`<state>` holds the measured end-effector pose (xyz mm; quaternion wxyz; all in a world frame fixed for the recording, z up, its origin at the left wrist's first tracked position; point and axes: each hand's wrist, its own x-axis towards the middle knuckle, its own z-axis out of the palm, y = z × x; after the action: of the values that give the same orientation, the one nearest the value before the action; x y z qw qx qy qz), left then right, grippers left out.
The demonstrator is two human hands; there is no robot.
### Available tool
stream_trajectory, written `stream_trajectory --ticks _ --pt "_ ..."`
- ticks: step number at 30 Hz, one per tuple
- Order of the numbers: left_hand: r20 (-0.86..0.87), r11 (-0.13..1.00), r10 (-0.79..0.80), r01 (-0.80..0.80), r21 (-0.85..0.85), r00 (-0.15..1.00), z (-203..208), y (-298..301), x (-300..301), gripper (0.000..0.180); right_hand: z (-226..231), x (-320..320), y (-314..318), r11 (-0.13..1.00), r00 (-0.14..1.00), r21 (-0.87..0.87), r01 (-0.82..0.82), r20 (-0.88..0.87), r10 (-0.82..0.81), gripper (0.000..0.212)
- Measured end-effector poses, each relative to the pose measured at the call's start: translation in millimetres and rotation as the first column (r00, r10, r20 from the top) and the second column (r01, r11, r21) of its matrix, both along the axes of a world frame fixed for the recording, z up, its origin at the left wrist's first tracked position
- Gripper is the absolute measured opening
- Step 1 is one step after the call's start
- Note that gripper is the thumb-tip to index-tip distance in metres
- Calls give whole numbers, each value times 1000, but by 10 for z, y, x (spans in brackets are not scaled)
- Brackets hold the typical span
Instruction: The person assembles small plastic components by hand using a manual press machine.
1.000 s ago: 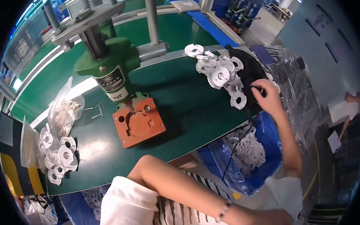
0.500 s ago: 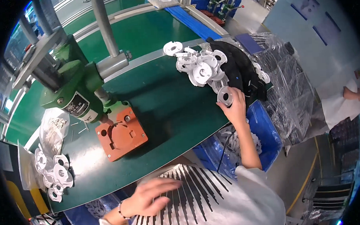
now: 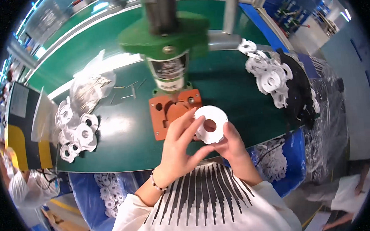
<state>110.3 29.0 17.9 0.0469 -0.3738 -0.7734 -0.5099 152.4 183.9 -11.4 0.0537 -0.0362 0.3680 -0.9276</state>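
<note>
Just below the centre of the frame, the person's left hand [image 3: 176, 147] and right hand [image 3: 232, 144] are gripping a white, round plastic part with a central hole [image 3: 219, 123], the left at its left edge, the right at its right. Behind it, an orange, rectangular block with a recess [image 3: 174, 110] is sitting on the dark green tabletop [image 3: 126, 138], beneath a green metal press head [image 3: 165, 38]. Similar white parts are lying piled at left [image 3: 84, 134] and upper right [image 3: 270, 81].
</note>
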Motion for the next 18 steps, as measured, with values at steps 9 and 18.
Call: stream_trajectory --ticks 9,18 --pt "444 977 93 -167 130 891 -249 -206 39 37 127 -230 -408 -160 768 783 601 -621 -155 78" --pt "166 932 357 -339 -128 919 -83 -325 -224 39 219 -231 -358 -175 857 852 494 -511 -67 58"
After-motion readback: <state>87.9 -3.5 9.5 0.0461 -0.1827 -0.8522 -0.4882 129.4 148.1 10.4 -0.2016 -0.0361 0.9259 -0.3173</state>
